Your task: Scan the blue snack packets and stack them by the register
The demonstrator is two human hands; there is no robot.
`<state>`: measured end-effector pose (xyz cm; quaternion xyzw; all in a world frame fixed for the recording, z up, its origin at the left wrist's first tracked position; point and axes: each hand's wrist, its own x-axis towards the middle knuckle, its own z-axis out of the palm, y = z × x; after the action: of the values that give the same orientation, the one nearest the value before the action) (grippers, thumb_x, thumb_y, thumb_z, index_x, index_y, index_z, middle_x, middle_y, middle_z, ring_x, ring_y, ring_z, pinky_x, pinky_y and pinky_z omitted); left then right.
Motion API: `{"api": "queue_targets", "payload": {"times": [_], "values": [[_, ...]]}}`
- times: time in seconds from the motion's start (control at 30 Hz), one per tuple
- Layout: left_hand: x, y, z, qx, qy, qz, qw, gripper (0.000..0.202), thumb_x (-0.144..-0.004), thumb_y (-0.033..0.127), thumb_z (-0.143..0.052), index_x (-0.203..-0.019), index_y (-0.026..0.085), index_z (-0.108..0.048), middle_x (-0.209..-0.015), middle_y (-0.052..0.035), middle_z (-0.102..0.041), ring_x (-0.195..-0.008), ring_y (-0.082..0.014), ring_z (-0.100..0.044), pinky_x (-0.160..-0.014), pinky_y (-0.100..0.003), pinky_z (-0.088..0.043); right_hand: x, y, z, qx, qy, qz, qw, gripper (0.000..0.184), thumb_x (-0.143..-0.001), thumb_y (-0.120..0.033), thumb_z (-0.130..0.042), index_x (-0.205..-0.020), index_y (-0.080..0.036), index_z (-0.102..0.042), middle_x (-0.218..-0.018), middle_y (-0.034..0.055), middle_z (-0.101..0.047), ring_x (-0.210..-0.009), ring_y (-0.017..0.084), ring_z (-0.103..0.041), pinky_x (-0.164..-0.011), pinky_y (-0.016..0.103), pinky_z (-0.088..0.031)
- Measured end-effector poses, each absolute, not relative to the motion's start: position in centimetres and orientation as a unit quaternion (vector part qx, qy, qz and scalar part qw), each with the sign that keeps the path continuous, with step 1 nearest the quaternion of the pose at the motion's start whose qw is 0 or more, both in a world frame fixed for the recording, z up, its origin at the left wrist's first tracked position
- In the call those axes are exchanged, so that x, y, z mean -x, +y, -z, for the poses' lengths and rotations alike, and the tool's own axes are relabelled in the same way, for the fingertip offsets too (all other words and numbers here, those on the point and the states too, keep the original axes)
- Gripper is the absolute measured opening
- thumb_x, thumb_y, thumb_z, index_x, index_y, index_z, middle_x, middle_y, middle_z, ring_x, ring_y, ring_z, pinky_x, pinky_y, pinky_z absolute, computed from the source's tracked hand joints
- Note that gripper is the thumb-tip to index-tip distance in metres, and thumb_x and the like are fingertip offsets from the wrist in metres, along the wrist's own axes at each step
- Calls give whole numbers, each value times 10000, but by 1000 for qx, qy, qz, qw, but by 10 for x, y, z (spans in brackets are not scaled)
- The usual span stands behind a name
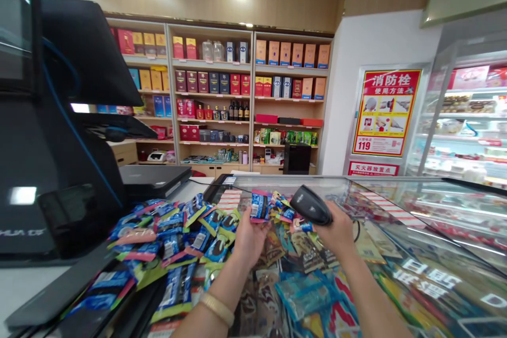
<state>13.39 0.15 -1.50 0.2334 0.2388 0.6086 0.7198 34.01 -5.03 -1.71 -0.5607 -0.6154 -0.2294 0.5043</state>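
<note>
Both hands are reaching out over the glass counter [435, 232], side by side and close to each other but not touching. The left hand [247, 237] is pinching a blue packet [259, 206] by its lower end, fingers and thumb clamped on it, and is holding it upright with its printed face toward the camera. A gold bracelet [217, 309] is sitting on that wrist. The right hand [336, 229] is gripping a black scanner [311, 205], fingers wrapped round its handle, and the scanner's head is pointing left toward the blue packet, just beside it. Both are hovering above the middle of the counter, near its far edge.

A pile of packets [170, 243], mostly blue with pink and yellow edges, is lying toward the counter's left end and spilling onto a dark tray by the near left corner. More wrapped goods are showing under the glass beneath the forearms. A black till screen [59, 169] is standing at the left end, its back to the camera, with a blue cable running down it. Behind the counter, wooden shelves [237, 100] are carrying rows of coloured boxes and bottles. A red and yellow poster [386, 111] is hanging on the white wall to their right, and a chilled cabinet [467, 121] is standing at the far right.
</note>
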Motion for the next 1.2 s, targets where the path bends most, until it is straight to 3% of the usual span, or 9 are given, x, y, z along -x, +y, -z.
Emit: {"api": "queue_targets", "payload": {"times": [0.17,0.27,0.43,0.63,0.9,1.03,1.1,1.2], "values": [[-132,11,19,-255,231,-667,661,297,-745,420,-680,-897,178,-599,-767,-2,-654,-626,-116,-597,-568,-231,-473,-316,-53,16,508,-690,217,467,195,-713,-266,-569,-884,-212,-645,-855,70,-675,-792,222,-637,-709,310,-494],[-132,16,25,-331,266,-673,606,350,-648,342,-756,-920,176,-613,-775,4,-656,-671,-123,-612,-642,-241,-488,-306,-53,17,493,-716,200,452,193,-706,-235,-567,-883,-217,-639,-809,52,-661,-769,210,-629,-718,306,-491],[-133,20,33,-454,323,-696,453,291,-657,197,-707,-943,172,-664,-907,-46,-689,-966,-204,-627,-915,-328,-450,-302,-53,18,491,-735,164,439,184,-674,-200,-578,-853,-217,-618,-770,24,-641,-730,181,-613,-714,281,-478],[-132,24,38,-503,329,-696,394,374,-644,121,-688,-1010,193,-673,-1056,-68,-666,-1060,-230,-598,-1019,-377,-383,-299,-54,17,496,-740,153,427,128,-694,-207,-570,-819,-214,-602,-769,28,-647,-733,179,-614,-657,260,-450],[-132,21,36,-515,336,-692,379,338,-648,104,-668,-977,183,-674,-1021,-68,-672,-1025,-229,-601,-986,-366,-401,-300,-53,18,499,-743,142,424,118,-703,-207,-552,-808,-214,-607,-772,36,-651,-749,189,-624,-723,284,-477],[-132,15,29,-502,350,-685,395,179,-698,234,-682,-859,157,-675,-833,-47,-693,-836,-204,-634,-830,-328,-482,-308,-49,25,500,-724,185,437,171,-713,-245,-560,-867,-220,-631,-793,43,-666,-755,205,-639,-716,302,-496],[-127,15,21,-460,348,-708,407,226,-711,328,-697,-831,140,-664,-765,-45,-688,-754,-189,-636,-737,-299,-498,-314,-47,27,498,-708,219,450,163,-726,-266,-546,-852,-224,-640,-812,52,-679,-754,213,-648,-767,331,-505],[-115,18,6,-345,285,-771,454,329,-760,440,-657,-890,139,-627,-846,-74,-703,-710,-159,-658,-651,-253,-502,-324,-44,31,510,-675,248,472,237,-725,-325,-551,-903,-201,-649,-862,82,-694,-792,244,-663,-722,347,-521]]}}
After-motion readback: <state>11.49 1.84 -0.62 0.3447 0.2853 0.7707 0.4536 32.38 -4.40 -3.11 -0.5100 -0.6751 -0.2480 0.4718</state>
